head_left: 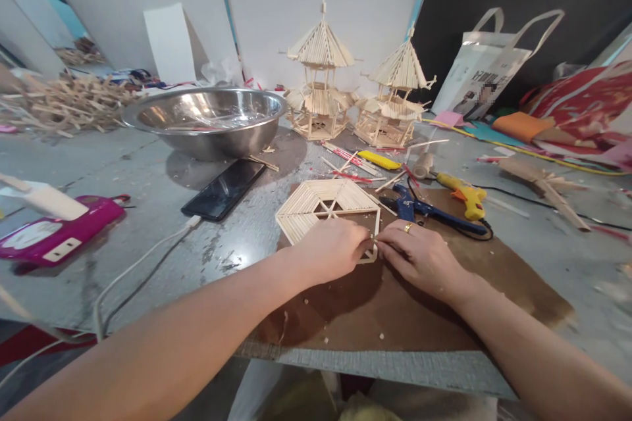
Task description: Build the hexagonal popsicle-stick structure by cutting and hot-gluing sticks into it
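A hexagonal panel of pale wooden sticks (302, 204) lies on the brown board (340, 322); its back and left sections are filled with sticks, while the right side shows bare frame. Over the panel's front part lies my left hand (338, 247), fingers curled into a pinch at the right edge. My right hand (419, 253), a ring on one finger, pinches at that same edge, its fingertips almost meeting the left ones. Whatever is between the fingertips is too small and covered to make out. Behind the right hand rests a blue-handled cutting tool (405, 204).
Two stick pagodas (323, 92) stand at the back. A steel bowl (207, 145) and a phone (224, 189) on a cable are to the left, near a magenta power strip (74, 237). A yellow glue gun (464, 196), a yellow cutter (379, 160) and loose sticks lie behind the board.
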The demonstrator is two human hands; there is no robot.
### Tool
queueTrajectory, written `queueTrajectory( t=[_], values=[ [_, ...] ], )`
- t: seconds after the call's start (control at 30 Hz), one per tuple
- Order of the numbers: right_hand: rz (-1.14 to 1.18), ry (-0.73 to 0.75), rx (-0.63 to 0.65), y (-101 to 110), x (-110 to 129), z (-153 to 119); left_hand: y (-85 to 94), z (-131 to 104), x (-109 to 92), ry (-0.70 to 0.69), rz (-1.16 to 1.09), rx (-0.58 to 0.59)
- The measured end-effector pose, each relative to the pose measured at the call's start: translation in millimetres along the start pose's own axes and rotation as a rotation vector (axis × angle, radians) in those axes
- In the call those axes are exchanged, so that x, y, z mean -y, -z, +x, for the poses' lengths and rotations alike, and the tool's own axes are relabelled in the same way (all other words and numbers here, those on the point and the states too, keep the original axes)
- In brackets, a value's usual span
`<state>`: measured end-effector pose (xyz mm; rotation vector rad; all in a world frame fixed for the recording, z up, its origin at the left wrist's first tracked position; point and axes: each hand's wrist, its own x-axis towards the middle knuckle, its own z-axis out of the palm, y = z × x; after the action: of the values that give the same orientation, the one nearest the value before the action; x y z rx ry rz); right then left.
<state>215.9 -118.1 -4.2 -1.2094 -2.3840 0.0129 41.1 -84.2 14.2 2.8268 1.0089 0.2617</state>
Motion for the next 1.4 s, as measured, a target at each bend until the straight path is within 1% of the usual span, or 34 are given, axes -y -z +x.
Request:
queueTrajectory(
  t=[0.23, 0.3, 0.33, 0.4, 0.47, 0.5, 0.53, 0.57, 0.6, 0.7, 0.73, 0.8, 0.87, 0.97, 1.03, 1.13, 1.23, 1.3, 1.37, 1.4],
  values=[
    [-0.031, -0.010, -0.047, -2, 1, 1, 1.1, 0, -1, 0.110, 0.094, 0.023],
    [-0.050, -0.005, -0.101, 0, 1, 2, 2.3, 0, -1, 0.119, 0.084, 0.011],
    [-0.073, -0.015, -0.157, 2, 1, 2, 2.9, 1, 0, 0.126, 0.070, 0.003],
    [-0.136, -0.083, -0.327, 9, -3, 2, 4.5, 2, 3, 0.155, 0.022, -0.015],
    [-0.175, -0.214, -0.523, 16, -10, 1, 6.4, 4, 10, 0.206, -0.043, -0.038],
    [-0.176, -0.283, -0.595, 19, -15, 0, 7.4, 5, 14, 0.236, -0.077, -0.058],
    [-0.168, -0.354, -0.638, 21, -20, -2, 8.5, 6, 17, 0.263, -0.112, -0.085],
    [-0.165, -0.419, -0.619, 22, -25, -3, 9.5, 7, 21, 0.287, -0.148, -0.115],
    [-0.165, -0.467, -0.537, 21, -29, -4, 10.4, 8, 24, 0.308, -0.188, -0.146],
    [-0.196, -0.536, -0.140, 14, -34, -6, 12.4, 11, 30, 0.370, -0.335, -0.205],
    [-0.219, -0.560, -0.055, 11, -33, -6, 12.7, 11, 31, 0.393, -0.380, -0.214],
    [-0.260, -0.617, 0.035, 8, -28, -5, 12.8, 12, 32, 0.423, -0.451, -0.227],
    [-0.270, -0.671, 0.066, 7, -24, -3, 12.4, 13, 32, 0.429, -0.501, -0.236],
    [-0.195, -0.707, 0.068, 6, -27, -3, 11.4, 12, 33, 0.429, -0.561, -0.241],
    [-0.094, -0.717, 0.020, 4, -36, -5, 10.7, 12, 35, 0.426, -0.581, -0.255],
    [0.080, -0.737, -0.096, 5, -48, -7, 10.3, 11, 37, 0.400, -0.599, -0.290],
    [0.239, -0.762, -0.254, 15, -47, -5, 10.8, 11, 38, 0.387, -0.615, -0.310],
    [0.432, -0.779, -0.356, 26, -39, -1, 11.1, 11, 38, 0.373, -0.622, -0.326],
    [0.694, -0.757, -0.379, 36, -30, 1, 11.0, 10, 39, 0.359, -0.623, -0.360],
    [0.808, -0.722, -0.363, 40, -27, 1, 10.7, 10, 39, 0.355, -0.618, -0.382]
  ],
)
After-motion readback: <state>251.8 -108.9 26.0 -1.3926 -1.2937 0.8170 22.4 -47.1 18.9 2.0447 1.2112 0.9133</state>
